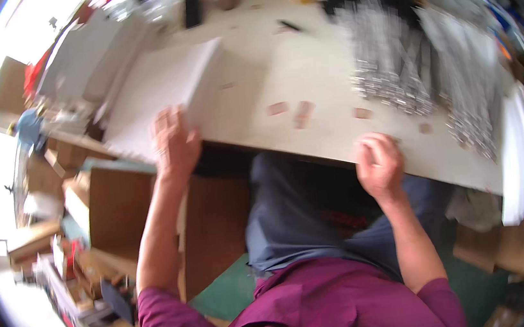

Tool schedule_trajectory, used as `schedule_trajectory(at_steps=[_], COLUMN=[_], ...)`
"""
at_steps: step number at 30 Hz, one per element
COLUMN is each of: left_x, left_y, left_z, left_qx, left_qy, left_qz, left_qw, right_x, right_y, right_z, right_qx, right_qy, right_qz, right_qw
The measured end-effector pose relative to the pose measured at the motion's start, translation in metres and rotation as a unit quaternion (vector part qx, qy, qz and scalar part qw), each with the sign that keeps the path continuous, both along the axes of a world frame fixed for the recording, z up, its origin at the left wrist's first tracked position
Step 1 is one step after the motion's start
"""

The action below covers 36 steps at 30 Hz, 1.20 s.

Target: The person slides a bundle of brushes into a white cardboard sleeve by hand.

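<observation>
My left hand (174,141) lies with fingers stretched out on the near edge of a white slab or flat stack of sheets (159,85) at the left of the table. At the table's front edge, my right hand (379,162) has its fingers curled in. The picture is blurred there, and whatever those fingers may hold is hidden. Small reddish-brown pieces lie on the tabletop beyond it, among them one flat piece (363,113) just ahead of the right hand and another (303,114) towards the middle.
Bundles of thin clear strands with shiny ends (388,52) cover the table's right side. White sheets (520,157) hang at its right edge. A dark phone-like slab (192,7) and a small black tool (290,26) lie farther back. An open cardboard box (122,208) stands below left.
</observation>
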<state>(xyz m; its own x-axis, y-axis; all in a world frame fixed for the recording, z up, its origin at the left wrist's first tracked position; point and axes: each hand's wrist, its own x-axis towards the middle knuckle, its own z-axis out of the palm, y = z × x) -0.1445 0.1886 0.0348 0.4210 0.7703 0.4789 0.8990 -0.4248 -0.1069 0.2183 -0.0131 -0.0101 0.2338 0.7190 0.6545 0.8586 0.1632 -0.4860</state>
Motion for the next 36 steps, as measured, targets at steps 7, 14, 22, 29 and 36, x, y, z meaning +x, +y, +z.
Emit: schedule_trajectory(at_steps=[7, 14, 22, 29, 36], left_x=[0.035, 0.092, 0.105, 0.105, 0.098], left_y=[-0.022, -0.010, -0.004, -0.004, 0.000], left_z=[0.002, -0.044, -0.072, -0.073, -0.080], left_qx=[-0.102, -0.209, -0.096, -0.094, -0.095], left_qy=[-0.143, -0.231, -0.172, -0.182, -0.180], left_qz=[-0.090, -0.143, -0.174, -0.169, -0.168], left_qw=[0.980, 0.939, 0.965, 0.964, 0.965], right_x=[0.019, 0.170, 0.268, 0.280, 0.275], right_y=[-0.040, -0.154, -0.266, -0.285, -0.282], right_z=[0.041, 0.054, 0.048, 0.037, 0.034], right_qx=[0.023, -0.032, -0.325, -0.288, -0.280], right_qy=[0.106, -0.080, -0.199, -0.193, -0.161], right_qz=[0.052, -0.306, -0.554, -0.547, -0.549], right_qw=[0.993, 0.948, 0.740, 0.762, 0.771])
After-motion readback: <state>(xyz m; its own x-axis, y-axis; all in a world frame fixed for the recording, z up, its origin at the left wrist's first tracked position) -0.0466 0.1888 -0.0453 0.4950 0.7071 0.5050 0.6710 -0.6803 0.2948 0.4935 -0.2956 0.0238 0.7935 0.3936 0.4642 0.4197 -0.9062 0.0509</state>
